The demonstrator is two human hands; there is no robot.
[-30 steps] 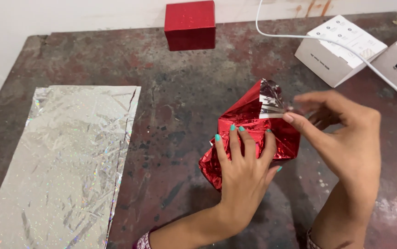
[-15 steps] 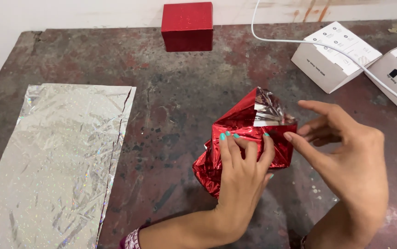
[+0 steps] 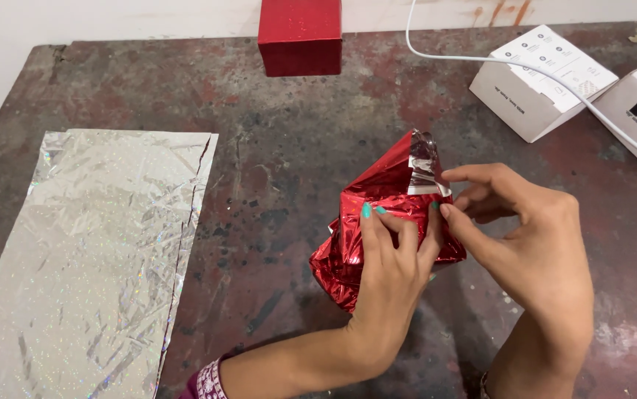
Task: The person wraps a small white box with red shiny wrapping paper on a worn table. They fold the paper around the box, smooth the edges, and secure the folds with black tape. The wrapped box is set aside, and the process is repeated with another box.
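A: Obs. 1, surroundings. Silver holographic sheet (image 3: 89, 258) lies flat along the left edge of the tabletop (image 3: 274, 170), reaching to the near-left corner. Red glitter box (image 3: 300, 35) at the far edge, centre. Two white cartons (image 3: 540, 81) at the far-right corner, a white cable (image 3: 496, 63) draped across them.

B: Anything blocking the work?

A: No. All three are well apart from the hands; bare, stained tabletop lies between.

B: Obs. 2, the piece itself?

A: Red foil-wrapped parcel (image 3: 385, 222), middle of the tabletop, slightly right of centre. Long axis runs from the near-left up toward the far-right, ending in a pinched peak with the silver underside showing.

B: Hands?

A: Left hand (image 3: 392, 273) lies over the parcel from the near side, fingers (image 3: 369, 222) pressed flat on the foil, holding it down. Right hand (image 3: 533, 244) comes in from the right, thumb and forefinger closed on the foil fold just below the peak.

B: Room?

A: Open tabletop on every side; widest toward the near-right corner.
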